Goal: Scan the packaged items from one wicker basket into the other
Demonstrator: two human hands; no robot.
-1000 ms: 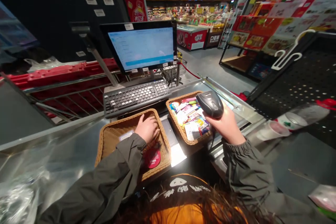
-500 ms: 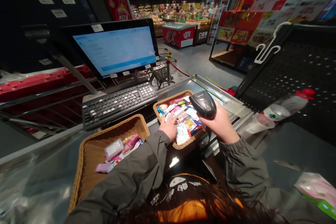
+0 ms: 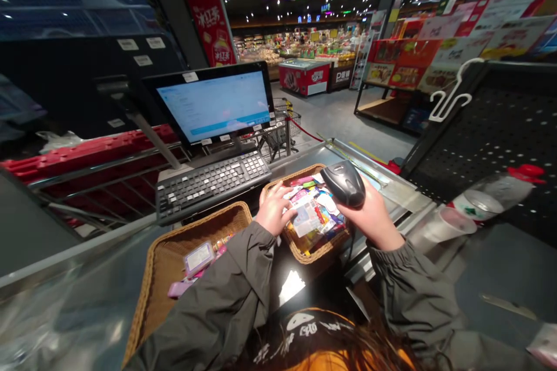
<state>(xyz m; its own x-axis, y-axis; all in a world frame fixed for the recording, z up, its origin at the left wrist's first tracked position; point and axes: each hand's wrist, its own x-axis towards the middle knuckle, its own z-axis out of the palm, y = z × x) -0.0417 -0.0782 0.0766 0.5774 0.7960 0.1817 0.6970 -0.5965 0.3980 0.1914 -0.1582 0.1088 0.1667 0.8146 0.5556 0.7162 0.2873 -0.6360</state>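
Note:
My right hand (image 3: 369, 214) grips a black handheld barcode scanner (image 3: 344, 184) above the right side of a small wicker basket (image 3: 300, 255). Several small, brightly coloured packages lie in that basket. At its left rim is my left hand (image 3: 274, 208), thumb and fingers closed on the left edge of a shiny packet (image 3: 307, 217) with a pale label. The packet lies over the other packages, partly hiding them. A larger wicker basket (image 3: 150, 278) stands left of my forearm, holding a clear-lidded box (image 3: 199, 259) and pink items partly hidden by my sleeve.
Behind the baskets are a black keyboard (image 3: 213, 185) and a lit monitor (image 3: 215, 107). To the right, a plastic cup (image 3: 452, 225) and a red-capped bottle (image 3: 507, 194) are near a black perforated panel (image 3: 496, 122) with a white hanger (image 3: 450, 95). Metal rails edge the counter.
My left hand has gone from lying among the packages to pinching the shiny packet, which now covers others. The scanner stays over the basket. The view has shifted slightly.

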